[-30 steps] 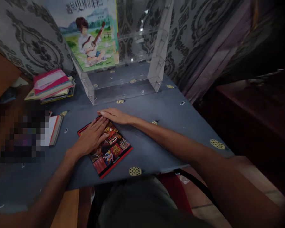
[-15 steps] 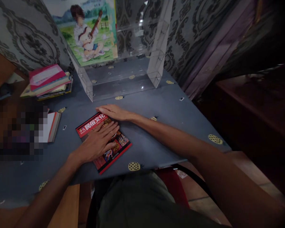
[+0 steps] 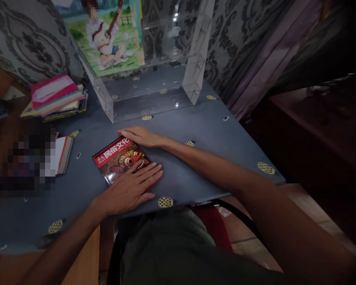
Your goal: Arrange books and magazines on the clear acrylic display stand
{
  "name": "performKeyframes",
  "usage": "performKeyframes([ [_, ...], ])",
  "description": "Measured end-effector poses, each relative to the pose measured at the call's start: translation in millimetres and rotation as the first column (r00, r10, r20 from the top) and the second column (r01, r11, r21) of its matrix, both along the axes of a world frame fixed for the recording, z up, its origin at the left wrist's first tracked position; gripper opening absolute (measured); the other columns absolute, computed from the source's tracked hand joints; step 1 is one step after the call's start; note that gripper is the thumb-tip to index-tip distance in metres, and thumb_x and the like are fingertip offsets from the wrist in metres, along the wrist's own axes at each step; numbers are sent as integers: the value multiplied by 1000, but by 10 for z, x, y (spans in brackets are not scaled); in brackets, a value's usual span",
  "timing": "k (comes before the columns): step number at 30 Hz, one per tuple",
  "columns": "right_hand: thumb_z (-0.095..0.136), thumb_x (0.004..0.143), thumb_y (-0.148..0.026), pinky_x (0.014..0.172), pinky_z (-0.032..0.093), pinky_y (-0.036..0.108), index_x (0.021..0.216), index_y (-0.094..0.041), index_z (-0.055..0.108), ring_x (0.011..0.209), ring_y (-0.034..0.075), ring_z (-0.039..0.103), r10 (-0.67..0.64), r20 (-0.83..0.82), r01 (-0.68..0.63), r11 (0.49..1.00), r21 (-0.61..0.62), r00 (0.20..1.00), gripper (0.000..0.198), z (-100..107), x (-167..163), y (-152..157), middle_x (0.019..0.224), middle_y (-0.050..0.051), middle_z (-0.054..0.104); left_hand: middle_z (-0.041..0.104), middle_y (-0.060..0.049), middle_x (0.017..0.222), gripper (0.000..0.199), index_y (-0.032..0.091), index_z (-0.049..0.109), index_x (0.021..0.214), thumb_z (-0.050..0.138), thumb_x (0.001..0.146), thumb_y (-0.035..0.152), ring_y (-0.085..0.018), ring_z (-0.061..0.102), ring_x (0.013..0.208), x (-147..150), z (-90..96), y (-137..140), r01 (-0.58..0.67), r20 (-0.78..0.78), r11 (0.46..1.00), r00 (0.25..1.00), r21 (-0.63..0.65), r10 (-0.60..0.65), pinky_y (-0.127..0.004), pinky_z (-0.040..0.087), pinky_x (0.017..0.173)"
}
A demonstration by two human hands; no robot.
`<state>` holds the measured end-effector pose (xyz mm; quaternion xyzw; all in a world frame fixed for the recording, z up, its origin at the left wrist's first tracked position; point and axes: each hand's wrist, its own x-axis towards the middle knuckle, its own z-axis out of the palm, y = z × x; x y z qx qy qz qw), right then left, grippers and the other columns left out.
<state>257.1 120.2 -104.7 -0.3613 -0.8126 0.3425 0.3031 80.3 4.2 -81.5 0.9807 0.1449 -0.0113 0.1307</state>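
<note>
"Patterned wallpaper (image 3: pixel 40 47) behind, grey-blue cloth (image 3: pixel 215 132) below. What's over to the left?"

"Stacked books (image 3: pixel 56 95), left of the left hand and well beyond it, then a pale-covered book (image 3: pixel 63 155), nearer that hand."

"And the red-and-black book (image 3: pixel 118 158)?"

"Flat on the cloth, partly under the left hand (image 3: pixel 132 188), which lies palm down, fingers a little spread, gripping nothing."

"What about the right hand (image 3: pixel 141 136)?"

"Beyond the left one, at the book's top corner, fingers stretched out together. No grip that I can see, though its underside is hidden. Past it stands a clear rack (image 3: pixel 195 65)."

"So which step is this?"

"Smoothing or wiping the cover, I'd judge, with the right hand steadying. Another stroke would call for a flat palm, light pressure and that corner kept from sliding"
</note>
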Motion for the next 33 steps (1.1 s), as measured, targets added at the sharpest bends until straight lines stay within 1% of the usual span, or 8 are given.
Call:
performKeyframes([
  [7, 33, 107, -45, 118, 35, 45, 133, -21, 62, 128, 23, 58, -13, 34, 11, 999, 42, 999, 45, -45, -28, -22, 138, 7, 65, 38, -2, 162, 55, 31, 31, 156, 32, 105, 50, -18, 30, 152, 14, 74, 23, -50, 10, 990, 999, -133, 51, -47, 15, 127],
  [10, 30, 106, -50, 111, 43, 43, 128, -20, 65, 124, 23, 61, -50, -41, 51, 999, 19, 998, 50, -9, -13, -124, 131, 8, 69, 41, 1, 160, 49, 32, 40, 152, 27, 106, 43, -17, 33, 151, 33, 159, 72, -92, -11, 960, 996, -265, 93, -47, 17, 127],
  [13, 26, 106, -52, 108, 47, 44, 125, -20, 66, 122, 24, 62, -180, -129, 191, 978, 78, 975, 54, 127, 60, -475, 128, 8, 69, 45, 4, 157, 47, 34, 46, 148, 28, 106, 39, -18, 36, 149, 44, 245, 194, -95, -39, 899, 995, -427, 87, -47, 21, 126],
  [16, 26, 107, -42, 110, 46, 47, 123, -22, 67, 124, 23, 61, -294, -177, 336, 895, 293, 939, 48, 261, 135, -1056, 128, 10, 69, 52, 5, 152, 46, 34, 53, 144, 31, 103, 36, -19, 44, 145, 26, 269, 347, -26, -10, 850, 1000, -526, 24, -43, 30, 122],
  [20, 40, 105, -35, 111, 47, 46, 123, -25, 67, 125, 21, 62, 100, 49, -111, 863, 494, 994, 34, 203, -7, -1816, 123, 9, 72, 58, 7, 146, 44, 37, 59, 138, 35, 102, 31, -18, 51, 139, -11, 199, 461, 60, 105, 842, 994, -536, -3, -39, 38, 118],
  [23, 47, 103, -41, 120, 37, 46, 138, -11, 56, 141, 24, 48, 212, 303, -332, 839, 432, 929, 47, 57, -291, -2118, 142, 16, 60, 53, 7, 151, 46, 38, 53, 143, 36, 102, 25, -15, 43, 145, -22, 150, 453, 61, 109, 826, 994, -561, 0, -39, 31, 121],
  [27, 49, 102, -46, 124, 28, 48, 148, -2, 40, 149, 29, 34, 162, 456, -349, 863, 364, 875, 65, -46, -534, -2215, 156, 22, 42, 48, -2, 156, 46, 28, 49, 147, 36, 103, 24, -16, 36, 149, -33, 118, 397, 69, 118, 829, 993, -556, -4, -39, 20, 124],
  [33, 51, 101, -48, 125, 28, 44, 150, -2, 38, 152, 29, 26, 79, 497, -278, 898, 341, 864, 68, -103, -459, -2278, 160, 22, 36, 50, 0, 154, 47, 34, 50, 146, 38, 102, 22, -16, 40, 147, -56, 54, 361, 49, 165, 834, 985, -550, 51, -38, 20, 122],
])
